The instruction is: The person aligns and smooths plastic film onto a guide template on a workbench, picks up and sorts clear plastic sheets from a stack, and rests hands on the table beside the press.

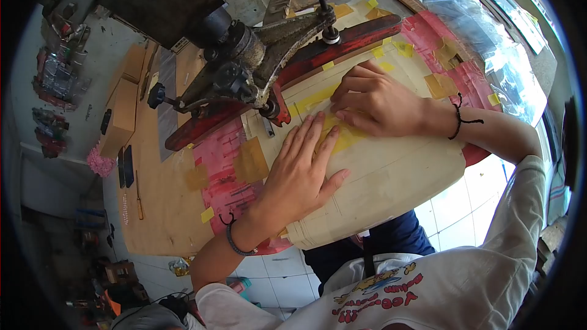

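A pale cream board [397, 189] with a rounded end lies under both hands, with thin lines marked on it. Yellow film or tape [312, 101] is stuck across its middle. My left hand [302, 168] rests flat on the board with fingers stretched out, their tips at the yellow strip's edge. Just right of it, my right hand [378, 101] has its fingers curled and pressed together against the yellow strip; whatever they pinch is hidden. Dark braided bands circle both wrists.
A metal clamp arm [260, 46] with black knobs and red bars [214, 125] stands close beyond the hands. Pink taped strips [223, 168] border the board. A wooden table [156, 208] carries cardboard boxes [122, 107] and a screwdriver-like tool [139, 198]. Clear plastic sheeting [483, 30] lies at right.
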Demonstrator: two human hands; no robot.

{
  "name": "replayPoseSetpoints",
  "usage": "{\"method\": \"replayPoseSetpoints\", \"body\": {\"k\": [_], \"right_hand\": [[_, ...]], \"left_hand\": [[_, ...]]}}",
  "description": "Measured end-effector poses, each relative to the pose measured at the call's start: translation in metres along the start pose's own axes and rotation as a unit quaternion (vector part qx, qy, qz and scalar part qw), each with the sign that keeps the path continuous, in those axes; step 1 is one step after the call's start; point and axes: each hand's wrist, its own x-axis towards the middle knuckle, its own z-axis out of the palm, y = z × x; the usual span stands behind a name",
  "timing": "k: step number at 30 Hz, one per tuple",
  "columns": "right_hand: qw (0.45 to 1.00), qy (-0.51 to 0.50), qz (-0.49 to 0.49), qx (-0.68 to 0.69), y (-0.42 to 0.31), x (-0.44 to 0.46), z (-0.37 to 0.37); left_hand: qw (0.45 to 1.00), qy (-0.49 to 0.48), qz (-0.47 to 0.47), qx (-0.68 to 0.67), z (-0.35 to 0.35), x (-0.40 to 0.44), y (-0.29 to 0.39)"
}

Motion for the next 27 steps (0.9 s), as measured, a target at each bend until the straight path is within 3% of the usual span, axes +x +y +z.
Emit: {"method": "replayPoseSetpoints", "body": {"k": [11,20,23,27], "right_hand": [[0.999,-0.009,-0.033,0.015,-0.001,0.002,-0.001],[0.996,-0.034,0.058,-0.062,-0.011,0.001,-0.011],[0.999,0.006,0.002,-0.039,-0.006,-0.002,-0.002],[1.000,-0.010,0.003,-0.021,-0.006,-0.001,-0.001]], "left_hand": [[1.000,0.002,0.000,-0.007,0.000,0.001,-0.003],[0.999,0.018,-0.021,0.037,-0.005,-0.002,-0.004],[0.998,0.012,-0.035,0.048,-0.005,-0.002,0.001],[0.998,0.006,-0.043,0.038,-0.003,-0.002,0.000]]}}
